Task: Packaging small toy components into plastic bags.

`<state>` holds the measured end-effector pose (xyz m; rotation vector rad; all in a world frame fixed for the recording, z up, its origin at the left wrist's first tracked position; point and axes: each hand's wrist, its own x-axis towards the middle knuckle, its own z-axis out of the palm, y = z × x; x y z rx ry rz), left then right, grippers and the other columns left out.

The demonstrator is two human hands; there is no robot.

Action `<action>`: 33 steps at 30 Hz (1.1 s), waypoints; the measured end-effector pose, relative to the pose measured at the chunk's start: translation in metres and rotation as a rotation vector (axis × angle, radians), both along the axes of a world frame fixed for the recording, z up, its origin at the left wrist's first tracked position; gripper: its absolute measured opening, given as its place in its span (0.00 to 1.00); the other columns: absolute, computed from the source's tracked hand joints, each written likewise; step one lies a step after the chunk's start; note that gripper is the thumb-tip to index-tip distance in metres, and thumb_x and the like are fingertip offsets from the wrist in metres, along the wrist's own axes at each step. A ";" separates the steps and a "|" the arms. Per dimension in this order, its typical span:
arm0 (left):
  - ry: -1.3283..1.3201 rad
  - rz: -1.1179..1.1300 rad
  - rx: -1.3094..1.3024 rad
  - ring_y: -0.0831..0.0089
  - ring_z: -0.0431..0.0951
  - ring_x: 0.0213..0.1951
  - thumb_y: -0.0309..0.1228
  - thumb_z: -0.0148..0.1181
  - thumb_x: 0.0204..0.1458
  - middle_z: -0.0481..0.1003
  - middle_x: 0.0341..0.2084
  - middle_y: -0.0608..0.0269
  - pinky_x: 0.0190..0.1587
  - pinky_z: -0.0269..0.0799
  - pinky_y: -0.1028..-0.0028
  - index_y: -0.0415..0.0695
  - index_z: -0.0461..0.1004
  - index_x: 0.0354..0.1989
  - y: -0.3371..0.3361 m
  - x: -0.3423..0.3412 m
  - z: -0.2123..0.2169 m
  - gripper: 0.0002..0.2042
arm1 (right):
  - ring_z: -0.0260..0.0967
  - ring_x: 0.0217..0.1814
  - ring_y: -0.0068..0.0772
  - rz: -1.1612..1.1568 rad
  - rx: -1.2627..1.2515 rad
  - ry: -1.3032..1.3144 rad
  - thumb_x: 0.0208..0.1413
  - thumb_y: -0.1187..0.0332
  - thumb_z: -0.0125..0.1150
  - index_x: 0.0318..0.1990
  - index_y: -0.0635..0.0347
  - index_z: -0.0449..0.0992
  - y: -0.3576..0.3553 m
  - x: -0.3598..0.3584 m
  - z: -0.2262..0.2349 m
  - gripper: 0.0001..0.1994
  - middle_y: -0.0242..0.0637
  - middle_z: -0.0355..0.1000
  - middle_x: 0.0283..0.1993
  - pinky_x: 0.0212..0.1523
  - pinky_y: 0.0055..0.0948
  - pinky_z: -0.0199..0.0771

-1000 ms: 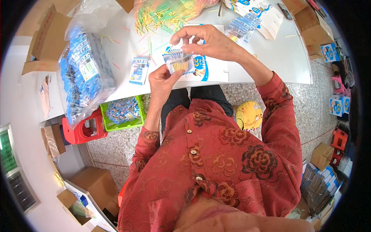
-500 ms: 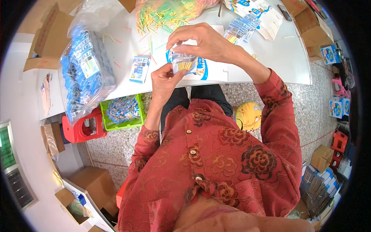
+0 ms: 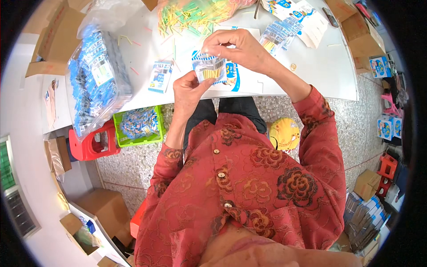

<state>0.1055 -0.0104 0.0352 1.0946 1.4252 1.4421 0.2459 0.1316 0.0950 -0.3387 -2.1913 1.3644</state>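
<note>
Above the near edge of the white table, my left hand [image 3: 187, 92] pinches the lower left corner of a small clear packet [image 3: 211, 66] between thumb and fingers. The packet has blue-and-white printed edges, and short yellow sticks show in its lower part. At its top edge, my right hand [image 3: 242, 50] grips it with thumb and fingertips. A similar flat packet [image 3: 160, 76] lies on the table to the left of my left hand. Under the held packet is a white and blue printed card [image 3: 232, 76], partly hidden by my hands.
A big clear bag of blue packets [image 3: 98, 73] stands at the table's left. At the back lies a bag of green and yellow sticks [image 3: 189, 15]. Right of it are stacked packets [image 3: 282, 33] and printed cartons [image 3: 313, 26]. A green crate [image 3: 139, 143] sits below the table's edge.
My right fingers have drawn together at the packet's top edge. More of the packet's printed face now shows, and it looks flatter. My left hand keeps its hold on the lower corner.
</note>
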 end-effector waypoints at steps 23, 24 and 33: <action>-0.017 0.050 0.057 0.79 0.74 0.34 0.19 0.57 0.49 0.75 0.33 0.64 0.39 0.70 0.80 0.36 0.73 0.39 0.006 0.004 -0.020 0.09 | 0.65 0.26 0.16 -0.429 -0.037 -0.196 0.49 0.68 0.61 0.41 0.62 0.75 0.029 0.078 -0.080 0.12 0.31 0.74 0.29 0.26 0.19 0.66; -0.016 0.052 0.056 0.79 0.74 0.34 0.19 0.57 0.49 0.75 0.33 0.64 0.39 0.70 0.80 0.36 0.73 0.39 0.005 -0.003 -0.021 0.09 | 0.67 0.23 0.21 -0.511 0.047 -0.241 0.47 0.64 0.62 0.36 0.62 0.75 0.045 0.089 -0.088 0.12 0.36 0.75 0.26 0.25 0.23 0.68; 0.683 0.538 0.047 0.74 0.75 0.36 0.25 0.61 0.46 0.77 0.35 0.60 0.39 0.69 0.76 0.39 0.75 0.39 -0.013 -0.093 -0.049 0.10 | 0.68 0.27 0.39 -0.871 0.308 -0.530 0.46 0.60 0.63 0.42 0.63 0.72 0.100 0.123 -0.112 0.18 0.40 0.71 0.26 0.33 0.32 0.69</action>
